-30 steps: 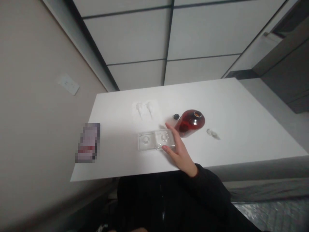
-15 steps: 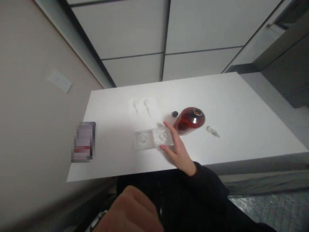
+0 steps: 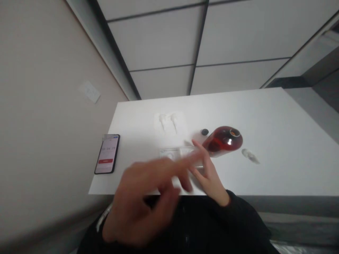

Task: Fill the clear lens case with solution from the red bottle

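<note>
A clear plastic case (image 3: 169, 152) with two square halves lies flat near the table's front edge. My right hand (image 3: 210, 181) grips its right end between thumb and fingers. Close to the camera and blurred, my left hand (image 3: 145, 197) hovers in front of the case and hides much of it. Its index finger stretches to the right, with the thumb apart and nothing visible held. Just beyond my right fingers stands a dark red, see-through bottle (image 3: 222, 141), its round mouth uncovered. Beside the bottle is a small black cap (image 3: 204, 132).
Two small white pieces with rounded heads (image 3: 174, 121) lie on a pale sheet behind the case. At the table's left is a phone (image 3: 107, 155) with a lit screen. A crumpled clear wrapper (image 3: 250, 155) sits right of the bottle. A wall borders the left side.
My left hand has risen from low in front of my body, its index finger now extended towards my right hand. My right hand stays at the case. The whole view has shifted.
</note>
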Tool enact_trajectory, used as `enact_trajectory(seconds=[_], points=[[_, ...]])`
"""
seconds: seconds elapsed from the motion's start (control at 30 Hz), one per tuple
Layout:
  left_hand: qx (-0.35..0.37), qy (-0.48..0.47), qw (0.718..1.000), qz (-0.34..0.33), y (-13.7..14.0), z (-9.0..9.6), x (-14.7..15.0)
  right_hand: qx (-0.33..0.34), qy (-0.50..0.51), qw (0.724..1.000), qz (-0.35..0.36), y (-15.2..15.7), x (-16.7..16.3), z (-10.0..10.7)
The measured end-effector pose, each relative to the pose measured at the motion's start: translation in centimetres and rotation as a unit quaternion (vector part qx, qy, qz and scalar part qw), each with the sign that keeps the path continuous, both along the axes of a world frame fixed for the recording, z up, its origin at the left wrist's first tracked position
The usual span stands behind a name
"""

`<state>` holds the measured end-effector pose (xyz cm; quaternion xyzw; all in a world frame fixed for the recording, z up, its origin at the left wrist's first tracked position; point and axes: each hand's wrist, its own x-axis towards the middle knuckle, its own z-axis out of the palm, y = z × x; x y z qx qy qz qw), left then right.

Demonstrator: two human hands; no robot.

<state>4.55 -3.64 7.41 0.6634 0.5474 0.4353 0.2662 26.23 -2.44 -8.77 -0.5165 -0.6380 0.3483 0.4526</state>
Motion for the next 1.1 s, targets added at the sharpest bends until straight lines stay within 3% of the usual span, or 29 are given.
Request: enact_trajectory(seconds=[0.1, 0.2, 0.27, 0.33, 0.43, 0.53, 0.63, 0.73, 0.87, 0.93, 1.1], points=[[-0.034, 0.081, 0.995, -0.046, 8.3, -2.8, -0.9, -0.012, 0.01, 1.0, 0.002, -0.1, -0.2, -0.6], [-0.094, 0.24, 0.966, -0.01, 16.0, -6.0, -1.6, -0.016, 0.015, 1.0, 0.004, 0.0, -0.3, -1.1], [-0.096, 0.263, 0.96, -0.002, 18.8, -8.1, -1.4, -0.021, 0.019, 1.0, 0.002, 0.0, -0.3, -1.2], [-0.1, 0.279, 0.955, 0.006, 20.0, -9.9, -0.8, -0.019, 0.023, 1.0, 0.0, 0.0, -0.4, -1.2], [-0.1, 0.291, 0.951, 0.01, 20.0, -11.7, 0.1, -0.013, 0.019, 1.0, 0.002, 0.1, -0.3, -1.0], [-0.083, 0.282, 0.956, 0.011, 19.8, -12.4, 0.3, -0.014, 0.015, 1.0, 0.003, 0.2, -0.3, -0.8], [-0.048, 0.253, 0.966, 0.017, 20.0, -11.7, 0.2, -0.016, 0.02, 1.0, 0.001, 0.1, -0.3, -0.9], [-0.007, 0.209, 0.977, 0.031, 19.5, -9.8, -0.3, -0.024, 0.027, 0.999, 0.002, 0.1, -0.3, -1.1], [0.064, 0.137, 0.987, 0.05, 15.3, -6.5, -1.2, -0.029, 0.027, 0.999, 0.007, 0.0, -0.3, -1.1], [0.14, 0.032, 0.989, 0.036, 12.1, -5.6, -1.5, -0.031, 0.028, 0.999, 0.007, 0.0, -0.3, -1.0], [0.212, 0.012, 0.977, 0.014, 6.4, -6.6, -1.4, -0.035, 0.02, 0.999, 0.002, -0.1, -0.3, -1.1]])
